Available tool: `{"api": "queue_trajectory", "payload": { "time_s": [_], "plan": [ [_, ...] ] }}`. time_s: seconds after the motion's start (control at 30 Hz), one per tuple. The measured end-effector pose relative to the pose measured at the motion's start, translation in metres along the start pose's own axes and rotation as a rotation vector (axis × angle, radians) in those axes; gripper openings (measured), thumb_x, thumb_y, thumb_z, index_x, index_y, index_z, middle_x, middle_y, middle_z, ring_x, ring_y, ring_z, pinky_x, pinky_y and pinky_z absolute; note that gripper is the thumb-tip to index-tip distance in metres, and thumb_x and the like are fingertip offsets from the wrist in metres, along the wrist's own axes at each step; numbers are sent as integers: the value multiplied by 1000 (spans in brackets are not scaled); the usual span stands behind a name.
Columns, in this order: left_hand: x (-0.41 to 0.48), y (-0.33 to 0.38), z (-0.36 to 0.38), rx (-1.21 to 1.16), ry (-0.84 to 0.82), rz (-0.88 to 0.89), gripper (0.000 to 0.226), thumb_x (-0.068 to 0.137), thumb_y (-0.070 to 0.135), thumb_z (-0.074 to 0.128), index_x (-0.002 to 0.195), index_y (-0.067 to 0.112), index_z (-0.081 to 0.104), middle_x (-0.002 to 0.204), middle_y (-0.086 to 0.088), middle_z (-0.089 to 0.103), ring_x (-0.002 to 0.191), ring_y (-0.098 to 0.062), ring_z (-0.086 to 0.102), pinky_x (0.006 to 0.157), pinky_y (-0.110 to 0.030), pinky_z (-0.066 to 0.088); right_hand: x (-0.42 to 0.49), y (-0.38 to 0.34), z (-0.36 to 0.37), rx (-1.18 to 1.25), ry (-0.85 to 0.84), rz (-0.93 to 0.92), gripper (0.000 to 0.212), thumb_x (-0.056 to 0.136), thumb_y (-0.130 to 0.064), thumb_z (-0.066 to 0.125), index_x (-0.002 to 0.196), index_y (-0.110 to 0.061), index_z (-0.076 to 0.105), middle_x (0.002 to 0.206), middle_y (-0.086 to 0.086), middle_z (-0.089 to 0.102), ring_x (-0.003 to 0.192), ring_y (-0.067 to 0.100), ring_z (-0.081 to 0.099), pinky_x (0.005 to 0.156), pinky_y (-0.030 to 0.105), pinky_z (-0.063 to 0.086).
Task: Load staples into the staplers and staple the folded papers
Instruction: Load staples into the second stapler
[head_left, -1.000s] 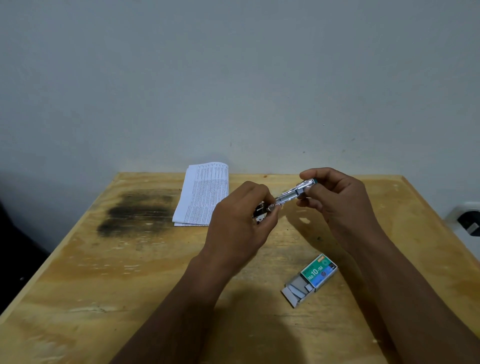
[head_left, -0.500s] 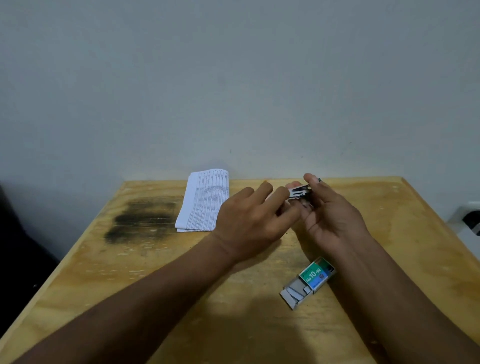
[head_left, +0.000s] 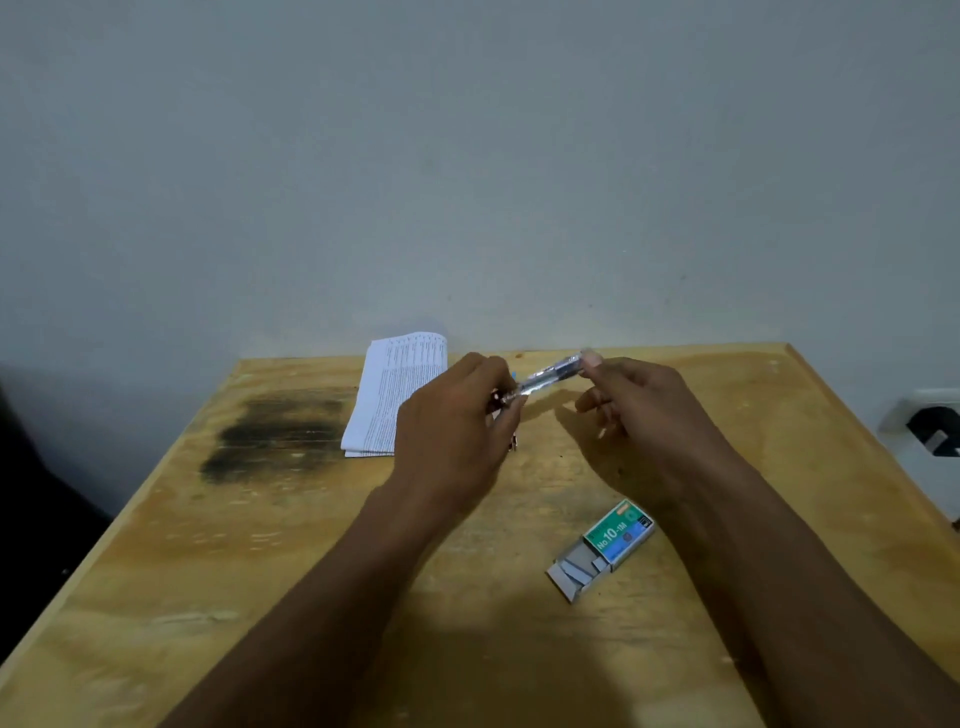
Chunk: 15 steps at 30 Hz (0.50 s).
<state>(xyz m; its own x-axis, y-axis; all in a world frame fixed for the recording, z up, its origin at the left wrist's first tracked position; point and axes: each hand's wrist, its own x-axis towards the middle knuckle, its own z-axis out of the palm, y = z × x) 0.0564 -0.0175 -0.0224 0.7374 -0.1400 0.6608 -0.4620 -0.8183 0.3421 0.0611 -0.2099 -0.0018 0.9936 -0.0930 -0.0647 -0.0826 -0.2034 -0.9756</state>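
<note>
Pale wooden surface (head_left: 260, 545) against a grey wall. Above it, a small silver metal stapler (head_left: 550, 375) hangs tilted and blurred between both hands. The left hand (head_left: 452, 431) curls round its lower end, and the right hand (head_left: 649, 410) pinches its upper tip. It is probably light, rigid and slick, best gripped by the body's sides. Half a second earlier the hands overlapped; now they are apart. Nearby lie a folded printed paper (head_left: 400, 389) and an opened green staple box (head_left: 605, 548).

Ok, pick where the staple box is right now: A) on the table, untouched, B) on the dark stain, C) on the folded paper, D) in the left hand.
A: the staple box lies on the wooden table, tray slid open, with no fingers on it.
</note>
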Motion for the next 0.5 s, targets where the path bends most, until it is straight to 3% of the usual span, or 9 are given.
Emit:
{"api": "queue_trajectory", "payload": {
  "time_s": [0.1,0.2,0.37,0.5],
  "plan": [
    [-14,-2,-1,-162,-107,-246,16,84,31,80,83,30,64,79,13,69,70,-6,62,63,-37,54,-2,4,6,-83,-16,-18,38,90,-56,57,110,-25,66,88,0,72,77,12,63,77,37,53],
    [-20,-7,-9,-266,-192,-358,17,81,35,83,80,31,67,74,14,69,69,-2,62,64,-34,55,-6,4,8,-124,-33,-27,41,91,-54,55,120,-25,59,97,1,71,86,10,66,81,35,53],
    [-22,-9,-18,-300,-257,-390,16,82,37,83,84,31,69,81,19,68,75,-4,61,65,-31,51,-18,3,10,-238,-63,-132,19,94,-44,55,101,-29,65,92,-5,70,87,10,64,73,30,50],
    [-25,-10,-19,-286,-358,-391,16,82,40,82,87,33,69,90,19,68,83,-3,62,70,-31,54,-32,-7,3,-490,-142,-306,9,91,-23,63,86,-28,68,84,-11,67,80,5,60,66,20,43]
  ]
}}
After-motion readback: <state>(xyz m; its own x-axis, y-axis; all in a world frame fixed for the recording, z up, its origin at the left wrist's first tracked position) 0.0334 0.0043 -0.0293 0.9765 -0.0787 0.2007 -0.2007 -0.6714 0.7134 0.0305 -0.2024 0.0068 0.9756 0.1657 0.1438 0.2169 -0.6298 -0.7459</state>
